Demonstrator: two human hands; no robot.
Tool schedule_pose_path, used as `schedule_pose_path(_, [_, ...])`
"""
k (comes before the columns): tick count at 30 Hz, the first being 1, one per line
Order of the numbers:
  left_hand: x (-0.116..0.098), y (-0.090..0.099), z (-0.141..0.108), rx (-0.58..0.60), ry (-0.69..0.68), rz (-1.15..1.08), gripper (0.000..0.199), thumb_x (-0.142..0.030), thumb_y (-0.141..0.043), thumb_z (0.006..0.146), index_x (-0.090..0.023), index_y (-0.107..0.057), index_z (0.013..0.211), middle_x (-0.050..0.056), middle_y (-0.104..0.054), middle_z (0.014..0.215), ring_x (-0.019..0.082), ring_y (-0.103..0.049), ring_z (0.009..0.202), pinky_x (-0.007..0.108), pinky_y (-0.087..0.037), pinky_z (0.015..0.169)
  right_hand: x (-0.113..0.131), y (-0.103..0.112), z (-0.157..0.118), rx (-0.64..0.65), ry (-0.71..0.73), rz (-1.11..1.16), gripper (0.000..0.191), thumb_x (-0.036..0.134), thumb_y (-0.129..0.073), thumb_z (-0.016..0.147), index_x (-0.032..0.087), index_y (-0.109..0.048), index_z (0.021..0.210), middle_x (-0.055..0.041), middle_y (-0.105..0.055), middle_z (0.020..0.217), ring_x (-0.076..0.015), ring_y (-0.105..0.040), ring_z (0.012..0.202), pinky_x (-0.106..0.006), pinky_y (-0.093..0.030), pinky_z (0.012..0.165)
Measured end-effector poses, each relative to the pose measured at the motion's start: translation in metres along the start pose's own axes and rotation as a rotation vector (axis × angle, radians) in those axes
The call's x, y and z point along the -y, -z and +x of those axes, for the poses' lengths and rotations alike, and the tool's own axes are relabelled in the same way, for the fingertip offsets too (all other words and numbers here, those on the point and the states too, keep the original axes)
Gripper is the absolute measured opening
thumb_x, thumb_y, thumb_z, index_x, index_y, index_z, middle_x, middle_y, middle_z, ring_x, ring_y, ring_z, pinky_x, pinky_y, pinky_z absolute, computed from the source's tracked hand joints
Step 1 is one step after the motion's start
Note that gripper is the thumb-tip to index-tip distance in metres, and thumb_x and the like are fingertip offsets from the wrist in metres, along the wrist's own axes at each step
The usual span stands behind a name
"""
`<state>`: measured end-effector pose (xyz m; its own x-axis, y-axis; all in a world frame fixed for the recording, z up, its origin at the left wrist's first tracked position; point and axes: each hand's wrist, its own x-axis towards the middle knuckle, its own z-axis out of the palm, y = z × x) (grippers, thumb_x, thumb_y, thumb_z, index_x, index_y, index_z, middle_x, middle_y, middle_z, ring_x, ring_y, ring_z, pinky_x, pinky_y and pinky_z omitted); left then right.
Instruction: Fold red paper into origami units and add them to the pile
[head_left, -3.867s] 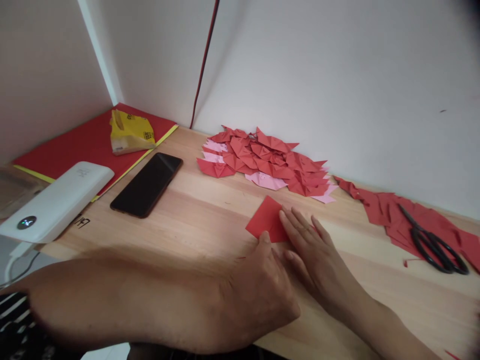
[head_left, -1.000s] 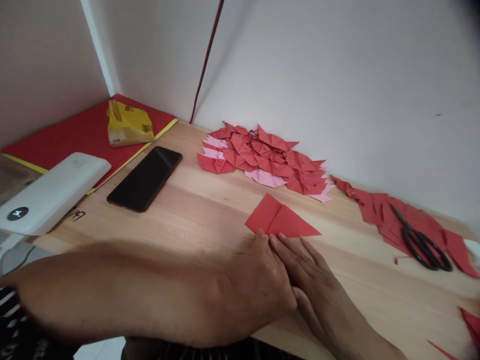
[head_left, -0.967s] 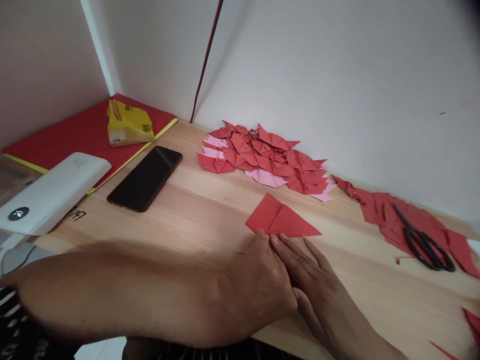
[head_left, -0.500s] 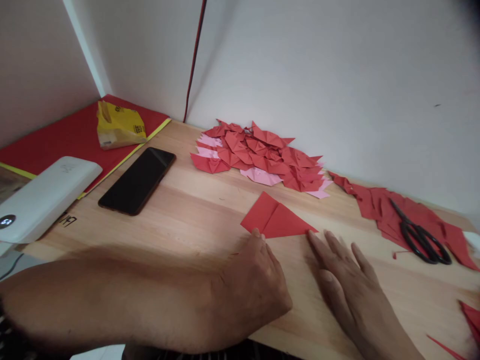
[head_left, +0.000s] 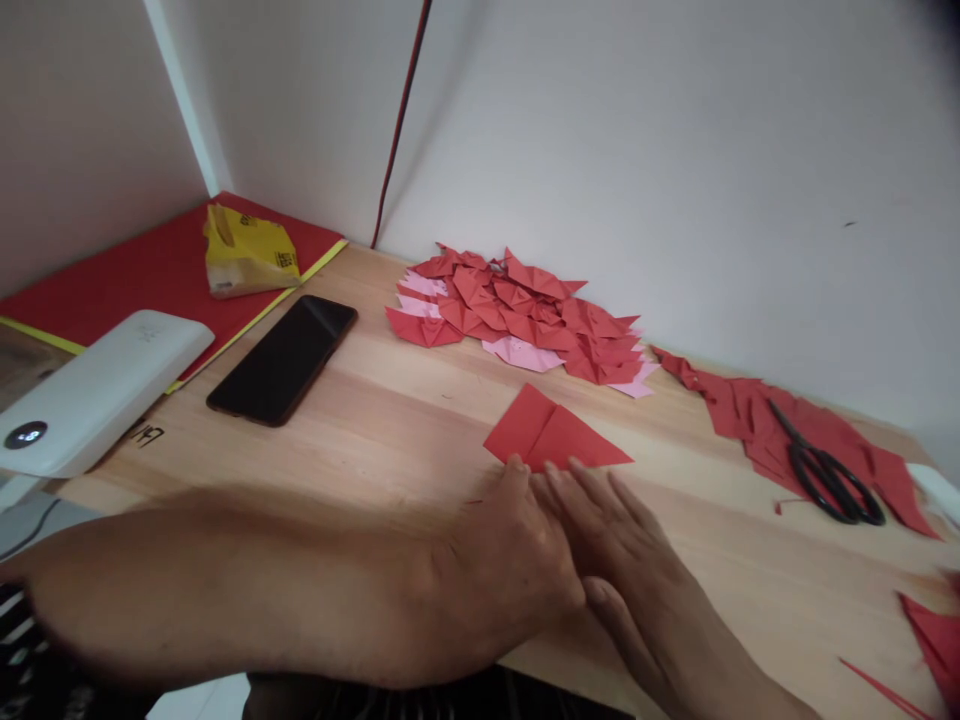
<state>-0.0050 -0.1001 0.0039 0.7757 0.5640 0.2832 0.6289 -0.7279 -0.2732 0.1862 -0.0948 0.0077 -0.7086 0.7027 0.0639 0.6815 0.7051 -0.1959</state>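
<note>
A folded piece of red paper (head_left: pixel 556 428) lies on the wooden table, with a crease running up from its near edge. My left hand (head_left: pixel 517 570) is closed, its fingers curled and the fingertips pinching the near edge of the paper at the left. Beside it, my right hand (head_left: pixel 630 560) lies nearly flat with the fingers stretched out, the tips touching the same near edge just right of the left fingertips. The underside of both hands is hidden.
Folded red and pink paper pieces (head_left: pixel 517 310) are heaped against the wall. Black scissors (head_left: pixel 832 480) rest on red paper sheets (head_left: pixel 855 435) at the right. Leftward are a phone (head_left: pixel 283 360), a white power bank (head_left: pixel 112 385) and a yellow wrapper (head_left: pixel 251 252) on a red folder (head_left: pixel 112 265).
My right hand has slid left along the near edge of the paper, from its right corner to beside my left hand. The left hand and the paper stay nearly in place.
</note>
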Motion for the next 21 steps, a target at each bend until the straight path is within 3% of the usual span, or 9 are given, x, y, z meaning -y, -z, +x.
schedule_pose_path(4, [0.003,0.004,0.002,0.011,0.003,-0.017,0.017,-0.013,-0.052,0.077,-0.007,-0.065,0.085,0.017,-0.069,0.086,0.024,-0.063,0.076,0.044,-0.048,0.075,0.000,-0.004,0.007,0.029,0.015,0.058,0.061,0.039,-0.033,0.096,0.020,-0.012,0.150,-0.0059,-0.034,0.150,-0.0217,-0.027,0.139,-0.046,-0.024,0.113])
schedule_pose_path(10, [0.007,0.009,0.002,0.037,-0.026,-0.005,0.011,-0.014,-0.057,0.075,-0.009,-0.064,0.081,0.015,-0.069,0.081,0.023,-0.063,0.073,0.047,-0.048,0.077,-0.023,-0.007,-0.009,-0.026,-0.083,-0.151,0.063,0.033,-0.034,0.095,0.018,-0.009,0.150,-0.0105,-0.044,0.143,-0.0253,-0.036,0.134,-0.053,-0.022,0.111])
schedule_pose_path(16, [0.005,0.008,-0.001,0.081,-0.039,0.039,0.010,-0.018,-0.061,0.077,-0.011,-0.065,0.083,0.016,-0.069,0.089,0.024,-0.063,0.080,0.049,-0.046,0.080,-0.052,-0.002,-0.028,-0.068,-0.237,-0.302,0.057,0.036,-0.028,0.095,0.018,-0.018,0.149,-0.0118,-0.046,0.142,-0.0297,-0.035,0.134,-0.057,-0.029,0.106])
schedule_pose_path(21, [0.006,0.010,0.002,0.074,-0.043,0.046,0.009,-0.017,-0.060,0.076,-0.010,-0.064,0.079,0.014,-0.069,0.080,0.023,-0.063,0.073,0.047,-0.047,0.078,-0.037,0.009,-0.011,-0.082,-0.120,-0.202,0.060,0.033,-0.033,0.095,0.019,-0.013,0.150,-0.0093,-0.031,0.151,-0.0274,-0.025,0.139,-0.053,-0.030,0.108])
